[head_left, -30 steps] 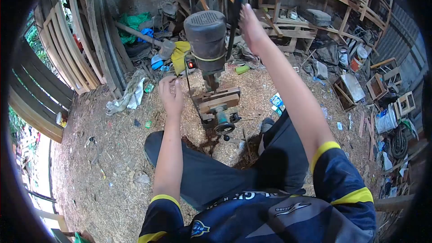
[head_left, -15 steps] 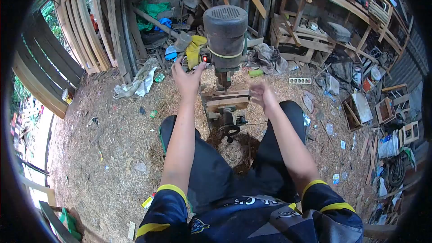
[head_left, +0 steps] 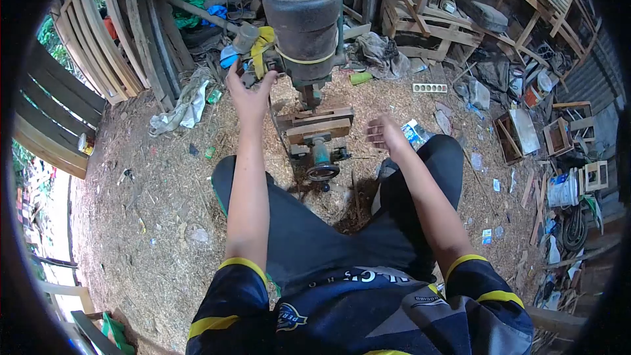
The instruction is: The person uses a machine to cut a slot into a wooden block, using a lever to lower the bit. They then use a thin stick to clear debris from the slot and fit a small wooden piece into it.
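Note:
A drill-press-like machine with a dark, vented motor [head_left: 303,23] stands upright between my knees. Below its spindle, wooden blocks [head_left: 320,129] sit in a vise-like holder above a handwheel [head_left: 323,172]. My left hand [head_left: 250,100] is raised left of the motor, thumb and fingers apart, its fingertips overlapping the area by a yellow cloth [head_left: 261,49]. Nothing shows in its grasp. To the right of the wooden blocks, my right hand [head_left: 389,137] hovers with fingers loosely spread and slightly blurred, holding nothing visible.
Wood shavings cover the ground [head_left: 164,223]. A long-handled mallet [head_left: 244,38] leans behind my left hand. Wooden slats [head_left: 98,39] line the left wall. At right lie a power strip [head_left: 429,88], small wooden frames [head_left: 510,137] and a white bucket [head_left: 562,189].
The view has shifted, placing the machine higher and further left. My right hand now sits further from the wooden blocks. The red light by my left hand no longer shows.

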The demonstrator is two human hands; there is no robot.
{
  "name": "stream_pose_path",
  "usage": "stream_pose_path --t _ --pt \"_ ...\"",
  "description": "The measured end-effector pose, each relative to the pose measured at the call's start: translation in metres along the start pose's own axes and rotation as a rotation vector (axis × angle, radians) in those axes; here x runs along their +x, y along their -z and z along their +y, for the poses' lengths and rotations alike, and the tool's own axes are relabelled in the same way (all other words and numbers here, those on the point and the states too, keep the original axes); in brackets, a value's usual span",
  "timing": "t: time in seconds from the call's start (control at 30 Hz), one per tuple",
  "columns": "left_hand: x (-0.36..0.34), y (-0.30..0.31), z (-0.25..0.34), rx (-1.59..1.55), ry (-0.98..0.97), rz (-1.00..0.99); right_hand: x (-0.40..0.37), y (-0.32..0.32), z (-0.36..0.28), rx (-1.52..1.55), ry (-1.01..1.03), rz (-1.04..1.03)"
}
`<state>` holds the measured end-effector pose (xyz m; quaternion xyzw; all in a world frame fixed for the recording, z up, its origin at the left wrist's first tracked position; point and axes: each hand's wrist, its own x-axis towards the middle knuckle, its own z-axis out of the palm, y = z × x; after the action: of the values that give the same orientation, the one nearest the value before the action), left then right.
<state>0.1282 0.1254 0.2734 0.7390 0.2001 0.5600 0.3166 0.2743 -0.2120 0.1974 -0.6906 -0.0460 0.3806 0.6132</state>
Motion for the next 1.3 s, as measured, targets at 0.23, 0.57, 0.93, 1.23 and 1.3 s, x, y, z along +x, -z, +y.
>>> stream_pose_path --t 0.23,0.57,0.93,1.23,1.3 --pt "-0.085 0.003 0.005 -0.279 0.629 0.036 0.019 0.016 0.087 -0.638 0.061 -0.032" --pt "-0.19 -0.006 -0.031 -0.204 1.568 -0.629 0.006 -0.051 0.136 -0.805 -0.053 -0.377" --pt "-0.228 -0.02 -0.019 -0.349 1.71 -0.74 0.043 -0.078 0.183 -0.01 -0.474 -0.305" --pt "-0.275 -0.059 -0.118 -0.471 1.778 -0.414 0.076 -0.1 0.184 0.293 -0.594 -0.037" --pt "-0.281 -0.066 -0.132 -0.338 1.793 -0.278 0.08 -0.102 0.181 0.32 -0.616 0.002"
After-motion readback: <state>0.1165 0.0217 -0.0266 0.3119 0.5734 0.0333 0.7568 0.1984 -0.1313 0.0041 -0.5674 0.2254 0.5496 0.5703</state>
